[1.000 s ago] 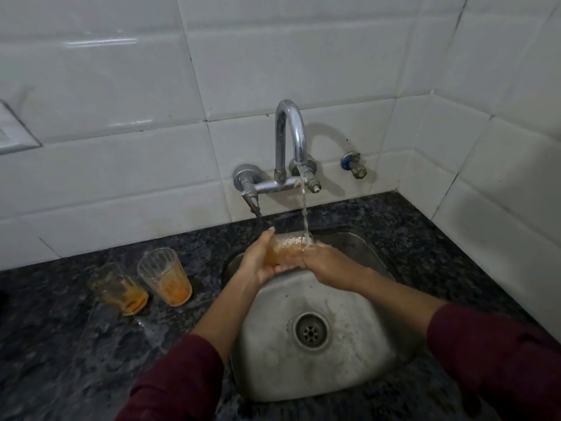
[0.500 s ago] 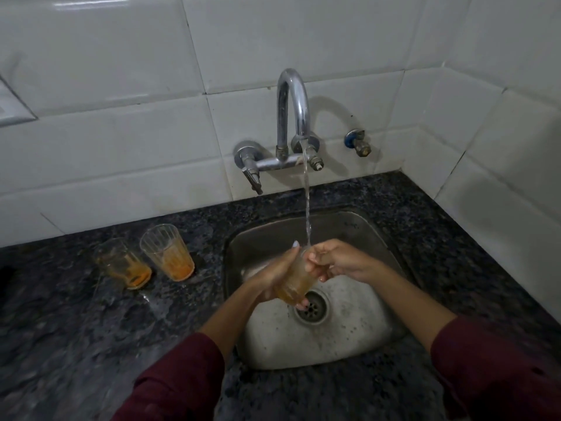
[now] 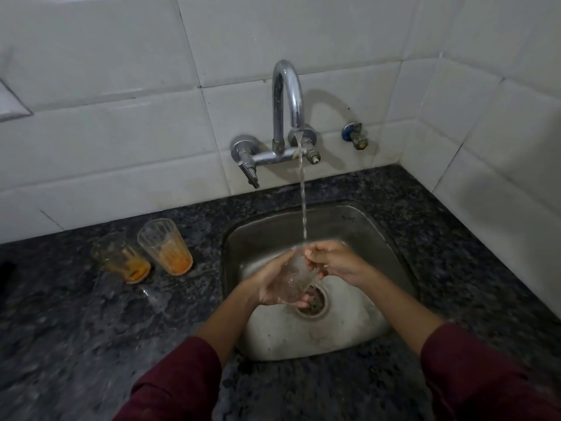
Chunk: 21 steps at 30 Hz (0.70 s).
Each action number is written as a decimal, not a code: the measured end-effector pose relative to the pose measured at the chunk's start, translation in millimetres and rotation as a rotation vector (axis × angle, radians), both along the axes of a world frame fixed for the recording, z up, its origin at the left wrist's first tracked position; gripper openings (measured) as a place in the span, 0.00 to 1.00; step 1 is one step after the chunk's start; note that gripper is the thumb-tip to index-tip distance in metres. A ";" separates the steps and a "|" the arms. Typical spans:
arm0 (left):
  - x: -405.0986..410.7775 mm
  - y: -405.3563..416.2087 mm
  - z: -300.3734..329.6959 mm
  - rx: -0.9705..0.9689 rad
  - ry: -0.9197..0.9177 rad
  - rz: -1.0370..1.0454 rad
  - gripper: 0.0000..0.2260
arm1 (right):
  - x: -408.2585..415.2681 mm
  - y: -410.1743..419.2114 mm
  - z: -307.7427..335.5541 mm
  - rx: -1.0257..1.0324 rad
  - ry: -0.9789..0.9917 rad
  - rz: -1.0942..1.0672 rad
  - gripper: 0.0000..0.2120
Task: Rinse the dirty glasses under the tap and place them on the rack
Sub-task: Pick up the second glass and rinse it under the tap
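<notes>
Over the drain of the steel sink (image 3: 358, 335), a clear glass (image 3: 296, 278) tilts under the tap (image 3: 287, 101) stream, cradled in the curled left hand (image 3: 270, 284). Right hand (image 3: 334, 262) fingers pinch its rim. On the dark counter (image 3: 91, 329) to the left stand two orange-stained glasses (image 3: 165, 250), just beside each other.

The person wore dark maroon long sleeves, pushed up to mid-forearm on both arms; left hand (image 3: 271, 284) and right hand (image 3: 337, 262) were bare.
</notes>
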State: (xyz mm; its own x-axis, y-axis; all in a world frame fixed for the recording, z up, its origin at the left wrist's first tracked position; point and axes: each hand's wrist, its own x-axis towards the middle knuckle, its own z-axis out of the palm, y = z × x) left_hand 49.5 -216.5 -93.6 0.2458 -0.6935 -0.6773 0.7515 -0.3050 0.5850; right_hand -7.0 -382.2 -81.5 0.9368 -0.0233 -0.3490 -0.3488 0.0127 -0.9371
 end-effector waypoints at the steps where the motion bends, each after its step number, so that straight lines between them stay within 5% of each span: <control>1: 2.2 0.5 -0.1 -0.059 0.011 0.014 0.32 | 1.1 -1.8 3.3 0.006 -0.064 -0.009 0.07; 7: 14.7 -5.5 20.4 -0.164 -0.173 0.080 0.25 | 13.2 -5.1 35.3 -0.188 -0.355 -0.009 0.09; 13: 11.6 -22.3 41.8 0.008 -0.654 0.339 0.27 | 25.2 -4.2 65.3 -0.559 -0.437 -0.053 0.13; 18: 0.6 -30.8 44.7 0.314 -1.262 0.422 0.25 | 30.0 9.0 79.0 -0.723 -0.402 -0.053 0.12; 21: 2.4 -31.2 42.8 0.266 -1.239 0.402 0.24 | 30.4 12.7 79.5 -0.760 -0.406 -0.099 0.12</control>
